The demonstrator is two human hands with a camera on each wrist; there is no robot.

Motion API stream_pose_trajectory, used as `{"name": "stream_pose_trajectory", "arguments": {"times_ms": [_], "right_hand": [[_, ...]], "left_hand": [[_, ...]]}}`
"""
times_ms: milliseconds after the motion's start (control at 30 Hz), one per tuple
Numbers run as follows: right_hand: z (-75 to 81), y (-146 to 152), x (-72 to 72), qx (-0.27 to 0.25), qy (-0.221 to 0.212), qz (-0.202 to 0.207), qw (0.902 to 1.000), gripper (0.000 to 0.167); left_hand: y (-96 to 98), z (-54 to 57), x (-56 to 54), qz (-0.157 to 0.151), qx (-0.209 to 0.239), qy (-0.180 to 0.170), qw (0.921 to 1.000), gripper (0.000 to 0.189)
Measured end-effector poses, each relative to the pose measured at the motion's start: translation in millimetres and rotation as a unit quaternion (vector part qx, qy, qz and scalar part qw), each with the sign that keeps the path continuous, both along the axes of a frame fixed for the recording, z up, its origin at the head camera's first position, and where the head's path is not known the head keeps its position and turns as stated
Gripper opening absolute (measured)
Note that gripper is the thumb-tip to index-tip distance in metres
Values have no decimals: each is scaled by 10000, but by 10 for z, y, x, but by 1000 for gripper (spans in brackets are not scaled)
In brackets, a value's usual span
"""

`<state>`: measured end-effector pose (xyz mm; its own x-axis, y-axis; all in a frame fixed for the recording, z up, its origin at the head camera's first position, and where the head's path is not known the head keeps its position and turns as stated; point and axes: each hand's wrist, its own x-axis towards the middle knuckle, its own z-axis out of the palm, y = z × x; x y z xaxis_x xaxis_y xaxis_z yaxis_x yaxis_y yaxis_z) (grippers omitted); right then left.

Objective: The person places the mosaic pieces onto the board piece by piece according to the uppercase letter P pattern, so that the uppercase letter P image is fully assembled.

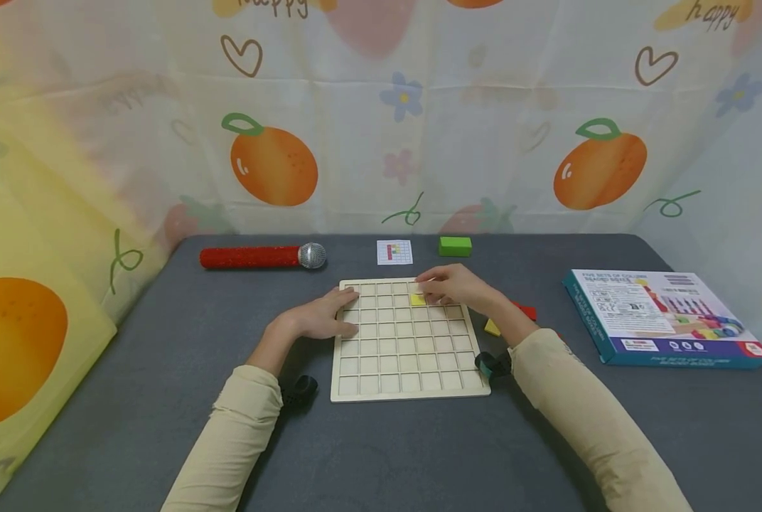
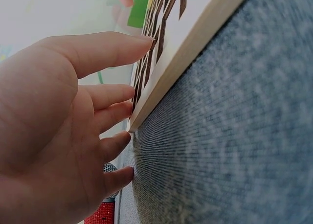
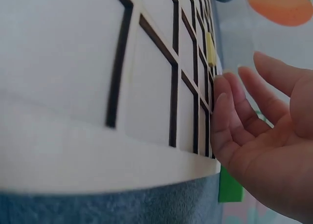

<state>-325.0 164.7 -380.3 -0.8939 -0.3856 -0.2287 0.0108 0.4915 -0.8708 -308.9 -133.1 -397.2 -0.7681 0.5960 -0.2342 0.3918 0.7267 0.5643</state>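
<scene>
A pale wooden grid board [image 1: 387,366] lies on the table between both hands. My left hand [image 1: 320,314] rests on the board's left edge. In the left wrist view its thumb [image 2: 117,50] reaches onto the grid and the other fingers extend along the edge. Over the top right part of the board is my right hand [image 1: 453,286], fingers bent loosely and thumb held apart, with nothing seen between them in the right wrist view. A yellow square tile [image 1: 417,300] sits in a cell just by these fingertips, and also shows as a yellow piece [image 3: 211,49] in the right wrist view.
Behind the board are a red microphone [image 1: 253,257], a small card with a coloured grid pattern [image 1: 394,252] and a green block [image 1: 455,247]. Red [image 1: 525,311] and yellow pieces [image 1: 492,327] lie partly hidden by the right forearm. A flat game box [image 1: 662,320] lies at the right.
</scene>
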Motion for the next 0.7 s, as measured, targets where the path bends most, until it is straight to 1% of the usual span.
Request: {"name": "stream_pose_trajectory", "arguments": {"times_ms": [33, 67, 200, 333, 700], "right_hand": [[2, 22, 2, -29, 3, 7, 10000, 40], [7, 44, 5, -65, -13, 8, 10000, 41], [13, 144, 17, -260, -62, 5, 9996, 44], [22, 241, 44, -444, -113, -97, 9989, 42], [22, 434, 134, -790, -218, -407, 9958, 45]], "left_hand": [[3, 6, 4, -9, 10, 6, 10000, 77], [20, 44, 29, 24, -15, -38, 10000, 76], [48, 98, 76, 78, -115, -25, 9999, 72], [68, 139, 110, 98, -225, 37, 9997, 70], [68, 145, 118, 128, -252, -41, 9996, 71]]}}
